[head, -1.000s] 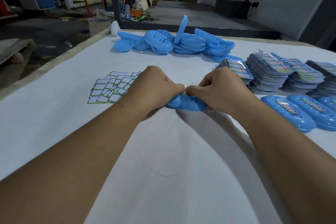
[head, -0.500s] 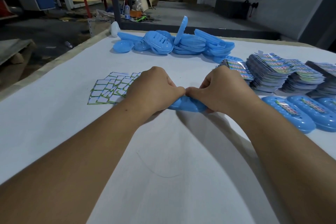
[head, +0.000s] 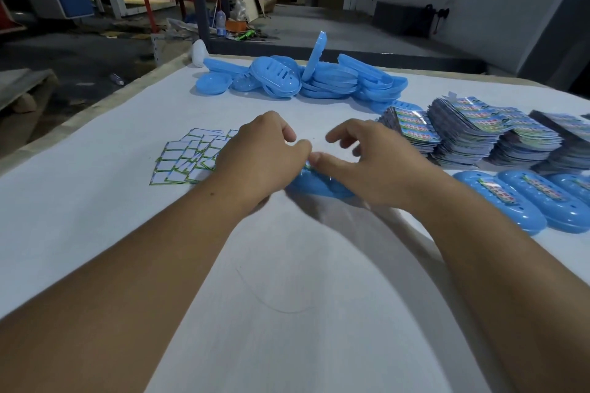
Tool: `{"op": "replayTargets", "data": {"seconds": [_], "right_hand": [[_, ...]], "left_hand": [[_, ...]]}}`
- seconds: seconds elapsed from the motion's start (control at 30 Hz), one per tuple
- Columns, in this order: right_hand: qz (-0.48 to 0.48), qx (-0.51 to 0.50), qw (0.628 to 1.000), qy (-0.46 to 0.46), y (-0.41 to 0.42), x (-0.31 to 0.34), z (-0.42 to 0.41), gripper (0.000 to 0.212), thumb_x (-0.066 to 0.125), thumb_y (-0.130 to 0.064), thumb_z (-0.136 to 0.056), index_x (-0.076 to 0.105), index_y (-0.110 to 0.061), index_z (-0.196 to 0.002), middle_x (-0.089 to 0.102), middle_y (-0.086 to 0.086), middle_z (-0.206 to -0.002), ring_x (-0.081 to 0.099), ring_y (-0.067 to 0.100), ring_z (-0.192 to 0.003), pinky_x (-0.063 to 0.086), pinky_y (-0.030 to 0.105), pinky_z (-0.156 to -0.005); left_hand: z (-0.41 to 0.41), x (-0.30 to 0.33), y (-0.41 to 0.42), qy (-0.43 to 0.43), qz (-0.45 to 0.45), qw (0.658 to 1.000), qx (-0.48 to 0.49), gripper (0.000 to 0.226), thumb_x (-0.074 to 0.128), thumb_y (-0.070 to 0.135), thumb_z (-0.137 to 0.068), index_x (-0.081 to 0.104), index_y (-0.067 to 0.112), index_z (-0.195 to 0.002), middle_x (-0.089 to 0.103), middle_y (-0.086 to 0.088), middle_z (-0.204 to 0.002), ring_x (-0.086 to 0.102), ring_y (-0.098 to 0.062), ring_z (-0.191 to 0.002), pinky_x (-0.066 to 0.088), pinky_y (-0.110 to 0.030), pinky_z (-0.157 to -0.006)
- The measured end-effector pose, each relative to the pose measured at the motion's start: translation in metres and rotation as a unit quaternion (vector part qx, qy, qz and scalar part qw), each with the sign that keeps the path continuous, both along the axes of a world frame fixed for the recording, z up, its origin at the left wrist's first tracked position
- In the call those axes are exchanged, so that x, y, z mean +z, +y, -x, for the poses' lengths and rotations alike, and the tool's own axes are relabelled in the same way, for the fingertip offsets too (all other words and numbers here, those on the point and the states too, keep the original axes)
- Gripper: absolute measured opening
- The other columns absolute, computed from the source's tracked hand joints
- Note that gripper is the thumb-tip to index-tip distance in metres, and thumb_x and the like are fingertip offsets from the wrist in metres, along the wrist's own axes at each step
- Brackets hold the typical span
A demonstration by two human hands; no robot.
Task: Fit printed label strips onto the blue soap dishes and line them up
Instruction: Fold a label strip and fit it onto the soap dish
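A blue soap dish [head: 316, 185] lies on the white table [head: 95, 233] between my hands, mostly hidden by them. My left hand [head: 261, 156] covers and holds its left end with curled fingers, thumb at the top. My right hand [head: 373, 166] rests over the right end, its thumb straight and pressing on the dish beside a sliver of printed label strip [head: 308, 165], its other fingers lifted and spread. At the right edge stands a row of blue labelled dishes [head: 501, 204], side by side.
A pile of loose blue soap dishes [head: 287, 80] sits at the back of the table. Several stacks of printed label strips [head: 472, 134] fill the right. Small white green-edged cards [head: 188, 156] lie spread to the left. A white object [head: 198, 53] stands at the far corner.
My right hand's fingers have lifted off the dish and spread, leaving the thumb on it. My left hand's grip has loosened slightly. The dish has stayed in place.
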State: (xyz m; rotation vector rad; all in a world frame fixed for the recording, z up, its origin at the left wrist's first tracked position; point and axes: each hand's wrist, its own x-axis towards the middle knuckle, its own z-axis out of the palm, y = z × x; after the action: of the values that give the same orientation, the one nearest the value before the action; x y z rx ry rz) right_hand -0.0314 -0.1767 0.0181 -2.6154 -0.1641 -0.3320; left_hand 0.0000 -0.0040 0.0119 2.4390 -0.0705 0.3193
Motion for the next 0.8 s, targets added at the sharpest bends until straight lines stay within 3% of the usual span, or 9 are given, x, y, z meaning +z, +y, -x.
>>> {"op": "replayTargets", "data": {"seconds": [0.1, 0.2, 0.37, 0.63, 0.8], "right_hand": [[0.003, 0.076, 0.996, 0.043, 0.005, -0.002, 0.003, 0.067, 0.068, -0.061, -0.079, 0.051, -0.037, -0.14, 0.058, -0.012, -0.129, 0.055, 0.006, -0.109, 0.039, 0.023, -0.087], [0.02, 0.104, 0.993, 0.056, 0.009, -0.002, 0.006, 0.068, 0.071, -0.054, -0.078, 0.05, -0.039, -0.141, 0.063, -0.013, -0.125, 0.059, 0.006, -0.105, 0.04, 0.02, -0.083], [0.136, 0.024, 0.99, 0.035, 0.008, 0.003, 0.009, 0.067, 0.059, -0.067, -0.078, 0.048, -0.045, -0.139, 0.059, -0.003, -0.121, 0.052, 0.026, -0.115, 0.044, 0.039, -0.094], [0.163, -0.071, 0.98, 0.09, -0.003, 0.011, 0.019, 0.069, 0.058, -0.077, -0.073, 0.053, -0.025, -0.118, 0.056, 0.0, -0.115, 0.053, 0.022, -0.102, 0.04, 0.036, -0.074], [0.164, -0.091, 0.976, 0.107, -0.007, 0.018, 0.027, 0.061, 0.062, -0.078, -0.07, 0.047, -0.02, -0.081, 0.052, -0.003, -0.084, 0.05, 0.02, -0.079, 0.028, 0.029, -0.051]], "left_hand": [[0.002, 0.003, -0.001, -0.023, -0.022, 0.999, 0.006, 0.015, 0.055, 0.048, -0.09, 0.056, 0.033, -0.094, 0.063, 0.009, -0.093, 0.063, -0.021, -0.088, 0.047, -0.035, -0.073], [0.004, 0.005, -0.002, -0.031, -0.012, 0.999, 0.004, 0.019, 0.055, 0.051, -0.09, 0.056, 0.034, -0.098, 0.066, 0.008, -0.093, 0.065, -0.021, -0.088, 0.055, -0.041, -0.08], [0.004, 0.004, -0.002, -0.028, -0.018, 0.999, 0.01, 0.022, 0.056, 0.054, -0.087, 0.054, 0.037, -0.101, 0.067, 0.01, -0.09, 0.063, -0.022, -0.092, 0.05, -0.039, -0.078], [0.001, 0.0, -0.001, -0.019, -0.028, 0.999, 0.007, 0.022, 0.057, 0.055, -0.087, 0.051, 0.039, -0.102, 0.066, 0.012, -0.087, 0.06, -0.019, -0.092, 0.04, -0.035, -0.071], [0.0, -0.001, 0.0, -0.019, -0.03, 0.999, 0.004, 0.022, 0.057, 0.055, -0.087, 0.052, 0.039, -0.101, 0.065, 0.014, -0.086, 0.059, -0.018, -0.092, 0.043, -0.036, -0.074]]}}
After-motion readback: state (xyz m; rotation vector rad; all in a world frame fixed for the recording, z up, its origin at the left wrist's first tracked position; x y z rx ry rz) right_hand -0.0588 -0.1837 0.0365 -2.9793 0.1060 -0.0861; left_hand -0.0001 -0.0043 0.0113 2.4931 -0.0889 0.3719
